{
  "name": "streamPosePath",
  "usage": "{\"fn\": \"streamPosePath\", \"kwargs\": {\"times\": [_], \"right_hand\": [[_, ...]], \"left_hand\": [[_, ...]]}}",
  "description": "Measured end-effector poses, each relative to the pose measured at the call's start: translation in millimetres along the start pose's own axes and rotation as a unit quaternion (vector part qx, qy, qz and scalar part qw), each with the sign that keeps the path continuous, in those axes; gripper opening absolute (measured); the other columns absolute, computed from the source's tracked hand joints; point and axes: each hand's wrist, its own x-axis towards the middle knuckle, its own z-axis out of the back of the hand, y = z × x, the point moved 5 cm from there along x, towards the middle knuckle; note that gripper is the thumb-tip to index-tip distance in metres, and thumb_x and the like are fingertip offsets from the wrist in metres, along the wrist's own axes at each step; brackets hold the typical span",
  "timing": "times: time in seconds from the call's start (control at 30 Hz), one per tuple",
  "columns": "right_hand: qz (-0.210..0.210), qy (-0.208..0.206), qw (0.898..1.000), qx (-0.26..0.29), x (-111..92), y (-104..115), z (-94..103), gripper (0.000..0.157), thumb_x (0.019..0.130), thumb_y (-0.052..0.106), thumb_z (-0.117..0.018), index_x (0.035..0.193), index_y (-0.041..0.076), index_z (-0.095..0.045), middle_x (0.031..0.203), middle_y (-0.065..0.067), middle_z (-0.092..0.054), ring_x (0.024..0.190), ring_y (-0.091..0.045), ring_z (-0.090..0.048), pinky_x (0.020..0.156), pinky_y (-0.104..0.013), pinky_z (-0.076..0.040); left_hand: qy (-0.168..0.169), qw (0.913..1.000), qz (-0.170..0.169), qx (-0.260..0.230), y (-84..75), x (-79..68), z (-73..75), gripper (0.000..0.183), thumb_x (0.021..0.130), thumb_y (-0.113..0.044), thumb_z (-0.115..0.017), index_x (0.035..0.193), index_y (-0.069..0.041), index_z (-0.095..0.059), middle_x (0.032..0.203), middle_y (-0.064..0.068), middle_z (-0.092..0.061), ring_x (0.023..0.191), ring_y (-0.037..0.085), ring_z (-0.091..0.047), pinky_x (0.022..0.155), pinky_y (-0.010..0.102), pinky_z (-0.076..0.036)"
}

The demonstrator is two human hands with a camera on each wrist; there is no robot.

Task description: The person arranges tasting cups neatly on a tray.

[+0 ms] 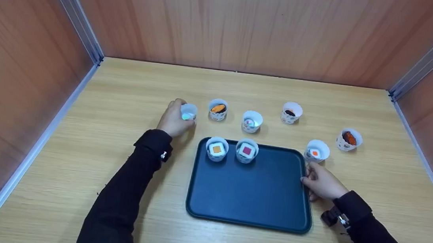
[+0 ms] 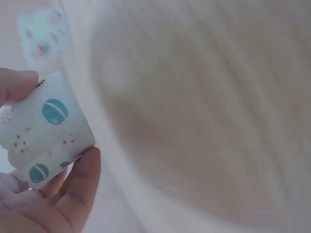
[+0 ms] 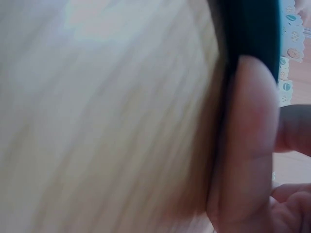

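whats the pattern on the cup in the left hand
The cup is white with teal ovals and small red dots; left wrist view shows it best.

pale wood-grain tabletop [image 1: 58, 154], reddish wood-grain walls [image 1: 230, 23] on three sides, grey metal corner strips [image 1: 73, 8]

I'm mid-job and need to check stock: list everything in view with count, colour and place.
tray: one, dark blue-green, on the tabletop
tray cups: two, white, near the tray's far edge
square pieces: two, white with orange or dark-pink centres, inside those
loose cups: five, white, beyond and right of the tray
held cup: one, patterned white, left of the loose cups
tabletop: one, pale wood
walls: three, brown, far side and both sides
left hand: one, gripping the held cup
right hand: one, gripping the tray's right edge
sleeves: two, black, both arms
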Motion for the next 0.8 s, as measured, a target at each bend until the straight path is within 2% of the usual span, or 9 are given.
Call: {"fn": "streamPosePath", "kwargs": {"times": [0.17, 0.3, 0.43, 0.57, 0.67, 0.8], "right_hand": [[-0.008, 0.002, 1.0, 0.006, -1, 0, -0.5, 0.017, 0.096, 0.007, -0.054, 0.102, -0.001, -0.041, 0.071, -0.005, -0.05, 0.046, -0.012, -0.057, 0.045, -0.029, -0.053], [-0.014, 0.001, 1.0, 0.006, -2, 2, 0.0, 0.018, 0.096, 0.008, -0.055, 0.104, -0.001, -0.042, 0.073, -0.005, -0.051, 0.047, -0.012, -0.057, 0.046, -0.03, -0.053], [-0.016, -0.001, 1.0, 0.006, -2, 2, 1.0, 0.018, 0.096, 0.008, -0.055, 0.105, -0.001, -0.041, 0.073, -0.005, -0.051, 0.047, -0.012, -0.057, 0.046, -0.03, -0.054], [-0.011, -0.002, 1.0, 0.006, -2, 2, 0.7, 0.018, 0.096, 0.007, -0.055, 0.105, -0.001, -0.041, 0.073, -0.005, -0.051, 0.047, -0.012, -0.057, 0.046, -0.031, -0.054], [-0.008, -0.002, 1.0, 0.005, -1, 1, 0.3, 0.018, 0.096, 0.007, -0.055, 0.104, -0.002, -0.042, 0.073, -0.005, -0.051, 0.047, -0.012, -0.058, 0.046, -0.031, -0.054], [-0.003, -0.001, 1.0, 0.003, -1, 1, 0.1, 0.017, 0.096, 0.007, -0.054, 0.103, -0.002, -0.042, 0.073, -0.005, -0.051, 0.047, -0.012, -0.058, 0.046, -0.03, -0.054]], "left_hand": [[0.026, 0.9983, -0.052, 0.002, -35.3, -26.1, -9.9, 0.062, 0.084, -0.014, -0.072, 0.137, -0.006, -0.042, 0.133, 0.013, -0.046, 0.121, 0.028, -0.05, 0.107, 0.042, -0.043], [0.055, 0.9923, -0.112, 0.004, -65.6, -51.5, -23.0, 0.063, 0.083, -0.014, -0.073, 0.138, -0.006, -0.043, 0.13, 0.011, -0.048, 0.112, 0.026, -0.054, 0.098, 0.04, -0.05], [0.084, 0.9807, -0.176, 0.011, -94.2, -73.9, -41.1, 0.064, 0.083, -0.016, -0.074, 0.138, -0.005, -0.044, 0.128, 0.01, -0.051, 0.105, 0.023, -0.057, 0.088, 0.037, -0.053], [0.113, 0.9642, -0.236, 0.041, -118.0, -89.2, -62.6, 0.062, 0.082, -0.019, -0.075, 0.135, -0.003, -0.047, 0.125, 0.011, -0.056, 0.105, 0.021, -0.057, 0.09, 0.035, -0.051], [0.14, 0.9557, -0.252, 0.06, -132.4, -94.7, -81.0, 0.062, 0.082, -0.021, -0.075, 0.135, -0.005, -0.046, 0.127, 0.009, -0.055, 0.109, 0.018, -0.056, 0.094, 0.032, -0.05], [0.167, 0.9485, -0.256, 0.084, -148.9, -96.9, -106.1, 0.062, 0.082, -0.021, -0.075, 0.134, -0.008, -0.046, 0.126, 0.006, -0.055, 0.109, 0.015, -0.056, 0.093, 0.029, -0.05]]}}
